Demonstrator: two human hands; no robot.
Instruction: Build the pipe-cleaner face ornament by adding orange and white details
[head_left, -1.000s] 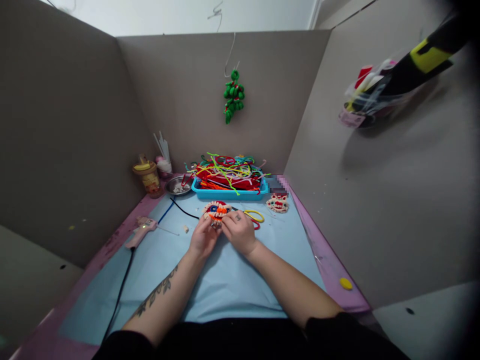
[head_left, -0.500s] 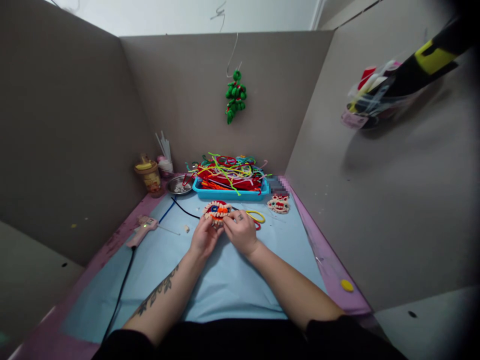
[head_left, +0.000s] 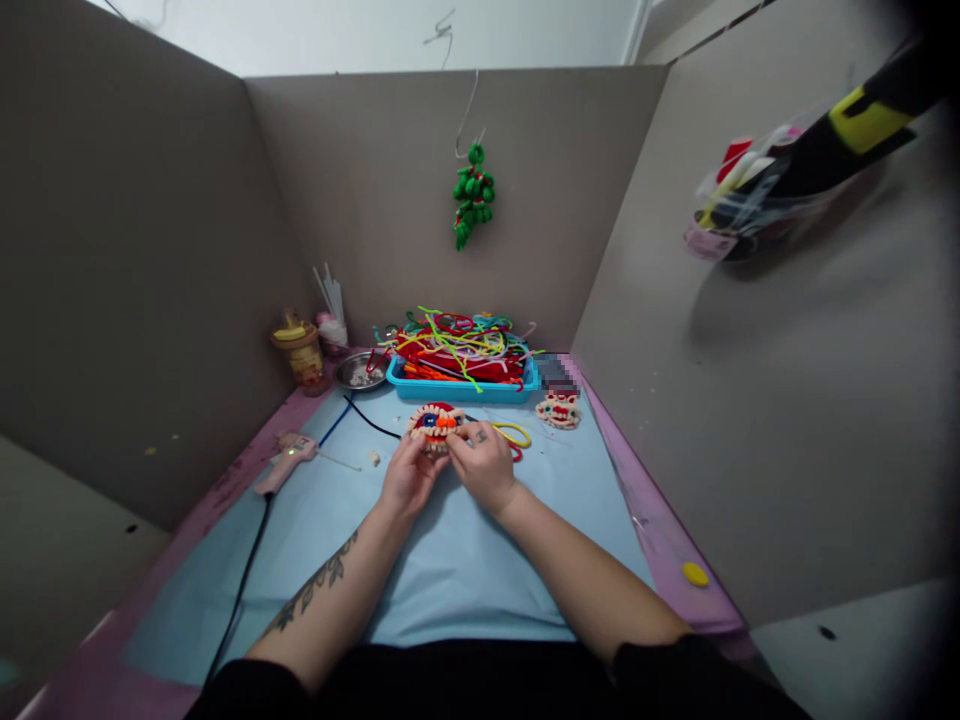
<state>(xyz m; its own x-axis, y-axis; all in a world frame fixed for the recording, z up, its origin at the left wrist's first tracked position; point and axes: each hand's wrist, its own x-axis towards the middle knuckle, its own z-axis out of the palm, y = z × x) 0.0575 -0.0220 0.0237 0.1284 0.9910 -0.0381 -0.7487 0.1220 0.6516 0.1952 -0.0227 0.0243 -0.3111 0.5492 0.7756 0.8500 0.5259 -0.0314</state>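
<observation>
Both my hands meet at the middle of the light blue mat point(head_left: 450, 570). My left hand point(head_left: 409, 475) pinches the lower edge of a small round pipe-cleaner piece point(head_left: 435, 420), red and orange with a blue centre and a cream beaded rim. My right hand point(head_left: 484, 462) is closed on the same piece from the right, with its fingertips at the orange part. A yellow loop and a red loop point(head_left: 512, 435) lie just right of my right hand. A second cream and red pipe-cleaner piece point(head_left: 559, 409) lies further right.
A blue tray point(head_left: 459, 385) heaped with coloured pipe cleaners stands at the back. Left of it are a metal dish point(head_left: 358, 372), a cup of sticks and a small jar point(head_left: 300, 352). A pink glue gun point(head_left: 283, 460) with its cord lies left. Grey partition walls enclose the desk; a green ornament point(head_left: 471, 195) hangs.
The hands have hardly moved; the fingers shift slightly on the round piece. The view has drifted a little.
</observation>
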